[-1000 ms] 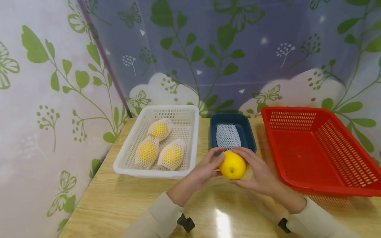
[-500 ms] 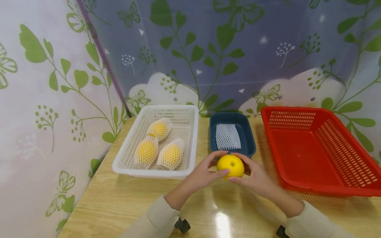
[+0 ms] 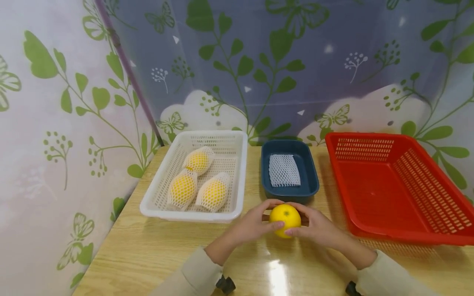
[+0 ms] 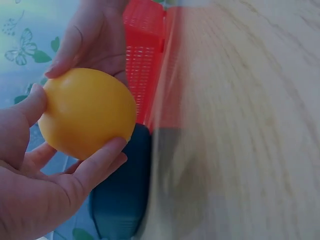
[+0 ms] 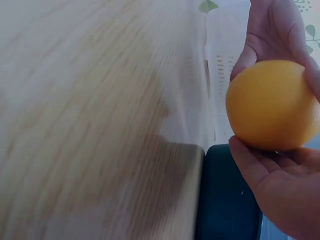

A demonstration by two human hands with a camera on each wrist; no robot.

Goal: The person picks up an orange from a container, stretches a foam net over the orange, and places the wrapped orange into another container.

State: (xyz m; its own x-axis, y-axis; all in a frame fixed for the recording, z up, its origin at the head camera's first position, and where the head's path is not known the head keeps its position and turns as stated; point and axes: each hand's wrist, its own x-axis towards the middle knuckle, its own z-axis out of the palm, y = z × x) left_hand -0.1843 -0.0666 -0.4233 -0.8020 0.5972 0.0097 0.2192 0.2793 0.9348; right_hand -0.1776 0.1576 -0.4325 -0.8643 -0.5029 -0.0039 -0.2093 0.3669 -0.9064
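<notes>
Between both hands is a smooth, round yellow fruit [image 3: 286,218], orange-like, with a small stem scar facing up; its exact kind cannot be told. My left hand [image 3: 255,224] grips it from the left, thumb in front and fingers behind. From the right, my right hand [image 3: 314,225] holds it the same way. Both wrist views show the fruit [image 4: 87,112] [image 5: 272,105] held above the table by curled fingers and thumbs. Just beyond the hands, a dark blue tray [image 3: 290,192] contains a flat white foam net sleeve [image 3: 284,169].
A white basket [image 3: 190,214] on the left holds three yellow fruits [image 3: 214,193] in white foam nets. To the right stands a large red basket [image 3: 374,193]. Behind the wooden table [image 3: 177,250] hangs a patterned curtain [image 3: 237,74].
Both hands have drawn the fruit nearer the body, away from the blue tray. They have turned it so that its stem scar moved from the front to the top.
</notes>
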